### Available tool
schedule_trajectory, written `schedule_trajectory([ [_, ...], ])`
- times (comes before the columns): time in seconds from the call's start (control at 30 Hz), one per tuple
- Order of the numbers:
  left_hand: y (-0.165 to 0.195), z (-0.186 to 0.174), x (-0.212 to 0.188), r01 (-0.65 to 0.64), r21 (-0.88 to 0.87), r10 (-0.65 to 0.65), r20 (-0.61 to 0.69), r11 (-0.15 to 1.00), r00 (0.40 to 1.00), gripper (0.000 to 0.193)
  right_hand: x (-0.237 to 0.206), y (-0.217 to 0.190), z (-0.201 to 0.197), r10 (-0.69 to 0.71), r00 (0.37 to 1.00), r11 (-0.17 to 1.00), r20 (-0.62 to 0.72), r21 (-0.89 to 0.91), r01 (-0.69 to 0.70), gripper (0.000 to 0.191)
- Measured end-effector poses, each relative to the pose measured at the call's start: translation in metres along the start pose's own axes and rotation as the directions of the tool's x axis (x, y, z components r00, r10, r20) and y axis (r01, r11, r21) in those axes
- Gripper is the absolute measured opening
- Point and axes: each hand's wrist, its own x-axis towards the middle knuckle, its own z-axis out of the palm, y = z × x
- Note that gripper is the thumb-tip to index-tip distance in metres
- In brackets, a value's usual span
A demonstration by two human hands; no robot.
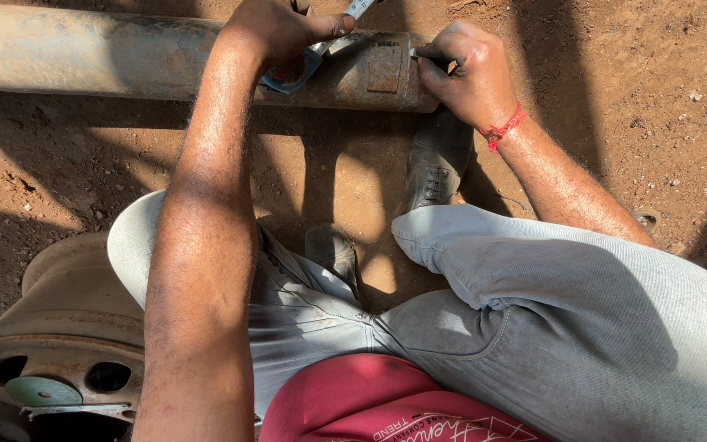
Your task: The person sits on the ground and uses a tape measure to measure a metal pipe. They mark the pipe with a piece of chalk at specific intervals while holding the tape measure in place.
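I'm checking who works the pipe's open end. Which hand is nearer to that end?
Right. The right hand rests on the rusty pipe right at its open end, pinching something small. The left hand grips a wrench farther along.

Beside your left knee you see a worn steel wheel rim (pixel 59 327) on the red dirt ground (pixel 656 98).

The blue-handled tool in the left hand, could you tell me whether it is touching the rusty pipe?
Touching. The head view shows the left hand pressing the tool's blue looped end flat against the rusty pipe, with no gap visible between them.
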Motion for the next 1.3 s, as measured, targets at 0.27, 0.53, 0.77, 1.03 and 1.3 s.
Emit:
schedule_trajectory([
  [0.27, -0.007, 0.001, 0.008, -0.018, 0.083, 0.019, -0.012, 0.996, 1.000, 0.073, 0.007, 0.006, 0.007, 0.033, 0.999, 0.996, -0.036, -0.083, -0.036, 0.011],
  [0.53, 0.003, -0.014, -0.005, -0.044, -0.053, 0.046, 0.038, 0.998, 0.998, 0.063, 0.007, 0.009, -0.004, 0.398, 0.911, 0.896, -0.105, 0.259, -0.362, 0.012],
  [0.77, 0.012, -0.019, -0.011, 0.030, -0.170, -0.014, 0.092, 0.985, 0.996, 0.061, -0.026, -0.036, -0.011, 0.101, 0.988, 0.995, -0.113, 0.030, -0.098, 0.034],
  [1.03, 0.014, -0.014, -0.010, 0.033, -0.175, -0.018, 0.088, 0.984, 0.996, 0.060, -0.010, -0.063, -0.001, 0.483, 0.692, 0.872, 0.536, -0.222, -0.437, 0.100],
  [1.3, 0.020, -0.015, -0.017, 0.041, -0.267, -0.022, 0.073, 0.963, 0.997, 0.059, -0.019, -0.032, 0.017, 0.300, 0.920, 0.906, 0.250, 0.228, -0.358, 0.088],
])
